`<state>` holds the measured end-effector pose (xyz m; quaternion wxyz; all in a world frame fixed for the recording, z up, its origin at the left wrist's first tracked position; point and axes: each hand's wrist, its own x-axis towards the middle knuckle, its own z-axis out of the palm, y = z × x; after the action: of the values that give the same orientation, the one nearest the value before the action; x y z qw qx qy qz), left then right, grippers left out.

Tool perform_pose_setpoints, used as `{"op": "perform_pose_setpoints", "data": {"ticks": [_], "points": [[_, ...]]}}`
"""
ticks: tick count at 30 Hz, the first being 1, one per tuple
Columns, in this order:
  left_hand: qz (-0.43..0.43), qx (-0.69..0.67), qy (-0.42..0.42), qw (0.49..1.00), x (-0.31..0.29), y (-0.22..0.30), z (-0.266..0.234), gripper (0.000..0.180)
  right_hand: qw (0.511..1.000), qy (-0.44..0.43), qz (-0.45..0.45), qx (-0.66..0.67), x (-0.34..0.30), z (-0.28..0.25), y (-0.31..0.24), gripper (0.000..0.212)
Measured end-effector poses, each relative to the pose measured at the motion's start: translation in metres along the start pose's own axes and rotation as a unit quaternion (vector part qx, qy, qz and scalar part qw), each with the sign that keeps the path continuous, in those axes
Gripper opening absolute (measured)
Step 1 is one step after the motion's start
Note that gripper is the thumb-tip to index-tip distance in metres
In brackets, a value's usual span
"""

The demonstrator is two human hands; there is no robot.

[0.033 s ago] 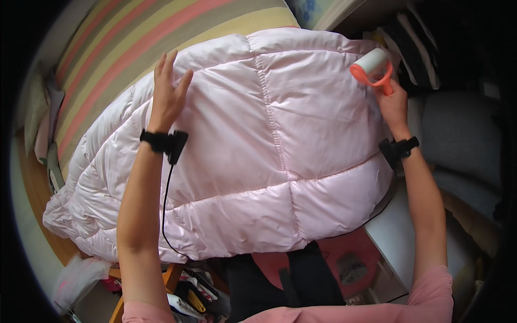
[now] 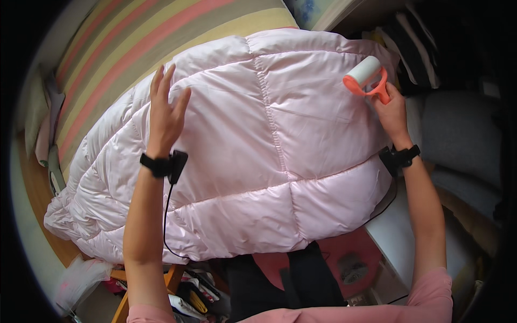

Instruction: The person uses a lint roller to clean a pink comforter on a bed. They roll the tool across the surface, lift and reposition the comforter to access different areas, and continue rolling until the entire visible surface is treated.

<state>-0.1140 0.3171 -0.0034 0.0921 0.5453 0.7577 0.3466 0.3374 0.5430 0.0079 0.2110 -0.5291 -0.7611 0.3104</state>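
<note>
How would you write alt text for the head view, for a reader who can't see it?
A person's right hand holds an orange-and-white lint roller at the right side of a quilted pale pink comforter. The left hand, open and empty, is over the comforter's left part. Striped bedding shows beyond.
</note>
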Motion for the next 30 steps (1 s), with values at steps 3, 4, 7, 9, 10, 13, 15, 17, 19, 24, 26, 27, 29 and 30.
{"op": "perform_pose_setpoints", "data": {"ticks": [3, 4, 7, 9, 10, 13, 15, 17, 19, 24, 26, 27, 29, 30], "points": [[-0.057, 0.055, -0.133, 0.988, -0.122, 0.033, -0.049, 0.070, 0.967, -0.213, 0.055, 0.126, -0.044, -0.006, -0.042, 0.041], [-0.067, 0.110, -0.192, 0.973, -0.155, 0.037, -0.062, 0.080, 0.949, -0.271, 0.042, 0.154, -0.052, 0.000, -0.054, 0.043], [-0.145, 0.170, -0.225, 0.948, -0.214, 0.029, -0.080, 0.098, 0.914, -0.351, -0.144, 0.147, -0.069, 0.034, -0.097, 0.039], [-0.220, 0.214, -0.263, 0.915, -0.220, 0.012, -0.081, 0.100, 0.890, -0.363, -0.256, 0.105, -0.065, 0.059, -0.118, 0.034], [-0.207, 0.222, -0.252, 0.919, -0.213, -0.002, -0.079, 0.098, 0.876, -0.375, -0.295, 0.078, -0.059, 0.071, -0.123, 0.031], [-0.202, 0.236, -0.198, 0.930, -0.186, -0.040, -0.060, 0.094, 0.862, -0.371, -0.346, -0.017, -0.037, 0.081, -0.118, 0.031], [-0.193, 0.228, -0.171, 0.939, -0.162, -0.064, -0.037, 0.090, 0.857, -0.340, -0.383, -0.049, -0.013, 0.061, -0.095, 0.032], [-0.256, 0.197, -0.184, 0.928, -0.144, -0.082, -0.019, 0.090, 0.883, -0.345, -0.301, -0.105, 0.020, 0.009, -0.061, 0.031], [-0.300, 0.211, -0.231, 0.901, -0.135, -0.091, -0.008, 0.094, 0.922, -0.318, -0.104, -0.197, 0.039, -0.048, -0.029, 0.033], [-0.324, 0.206, -0.261, 0.886, -0.130, -0.095, -0.001, 0.098, 0.934, -0.111, -0.020, -0.338, 0.019, -0.105, -0.003, 0.029], [-0.326, 0.207, -0.266, 0.883, -0.133, -0.094, -0.001, 0.098, 0.970, -0.124, -0.073, -0.195, -0.004, -0.074, -0.030, 0.027], [-0.328, 0.205, -0.267, 0.883, -0.133, -0.094, 0.000, 0.098, 0.972, -0.169, -0.126, -0.105, -0.012, -0.053, -0.050, 0.026], [-0.331, 0.204, -0.274, 0.879, -0.135, -0.097, 0.002, 0.097, 0.933, -0.153, -0.301, -0.127, -0.025, 0.009, -0.095, 0.023], [-0.330, 0.210, -0.283, 0.876, -0.136, -0.099, 0.003, 0.097, 0.927, -0.193, -0.308, -0.093, -0.027, 0.038, -0.116, 0.021]]}}
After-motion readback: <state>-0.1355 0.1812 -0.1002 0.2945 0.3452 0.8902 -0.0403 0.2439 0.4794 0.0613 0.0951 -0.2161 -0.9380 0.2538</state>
